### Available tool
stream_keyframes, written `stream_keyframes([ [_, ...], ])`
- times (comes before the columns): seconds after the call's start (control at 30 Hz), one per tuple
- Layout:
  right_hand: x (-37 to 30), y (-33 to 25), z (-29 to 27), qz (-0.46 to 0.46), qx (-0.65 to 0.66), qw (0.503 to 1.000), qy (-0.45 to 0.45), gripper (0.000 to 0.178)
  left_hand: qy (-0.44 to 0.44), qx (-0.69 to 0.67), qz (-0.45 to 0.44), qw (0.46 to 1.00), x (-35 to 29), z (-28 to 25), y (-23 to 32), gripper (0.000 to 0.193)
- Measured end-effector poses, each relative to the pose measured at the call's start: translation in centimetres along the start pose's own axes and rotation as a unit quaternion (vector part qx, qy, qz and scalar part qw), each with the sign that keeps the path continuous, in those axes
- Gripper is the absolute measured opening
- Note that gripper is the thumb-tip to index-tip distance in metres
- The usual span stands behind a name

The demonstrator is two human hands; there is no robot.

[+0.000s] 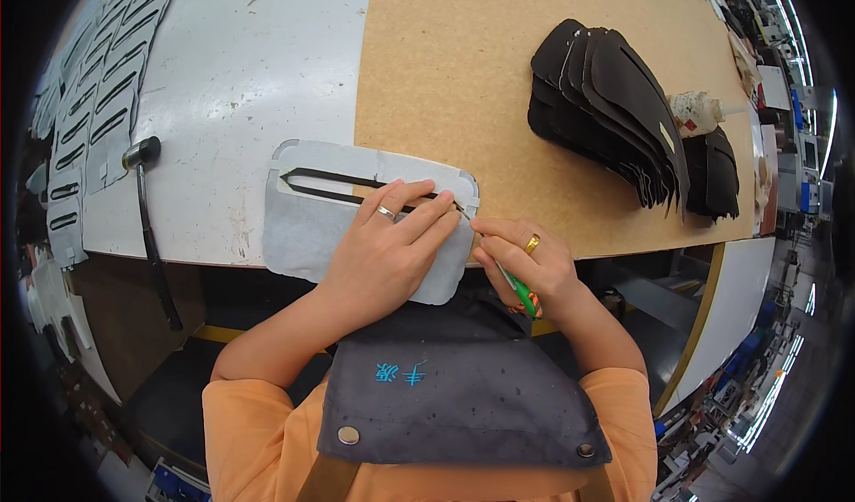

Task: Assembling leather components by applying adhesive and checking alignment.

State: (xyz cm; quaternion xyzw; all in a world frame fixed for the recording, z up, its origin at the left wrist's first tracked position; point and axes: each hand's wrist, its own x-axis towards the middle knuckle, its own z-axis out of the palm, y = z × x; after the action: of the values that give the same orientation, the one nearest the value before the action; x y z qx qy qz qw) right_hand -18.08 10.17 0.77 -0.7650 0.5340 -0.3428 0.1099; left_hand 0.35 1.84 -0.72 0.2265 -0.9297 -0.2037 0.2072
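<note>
A grey-white rounded panel (303, 226) lies at the table's front edge, with its lower part over the edge. Black strips (329, 178) frame a long narrow slot across its upper part. My left hand (392, 235) presses flat on the panel, fingers stretched over the right part of the strips and hiding it. In my right hand (539, 261) is a thin metal-tipped tool (525, 295) with a green and orange handle. Its tip meets the panel near the strips' right end, beside my left fingertips. The tip's exact shape is too small to tell.
A hammer (147, 208) lies left of the panel, handle past the front edge. Further left are rows of similar slotted panels (111, 114). A stack of dark brown pieces (597, 101) stands at right, beside a white bottle (696, 113) and a smaller dark stack (712, 172).
</note>
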Motion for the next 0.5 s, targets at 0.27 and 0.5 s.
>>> stream_keyframes([
  [0.27,0.4,0.7,-0.6,0.35,0.279,0.894,0.039,0.005,-0.01,0.005,-0.003,1.0,-0.2,0.0,0.0,0.029],
  [0.5,0.2,1.7,-0.7,0.351,0.347,0.867,0.068,0.007,-0.035,0.017,-0.01,0.999,0.1,-0.4,0.3,0.044],
])
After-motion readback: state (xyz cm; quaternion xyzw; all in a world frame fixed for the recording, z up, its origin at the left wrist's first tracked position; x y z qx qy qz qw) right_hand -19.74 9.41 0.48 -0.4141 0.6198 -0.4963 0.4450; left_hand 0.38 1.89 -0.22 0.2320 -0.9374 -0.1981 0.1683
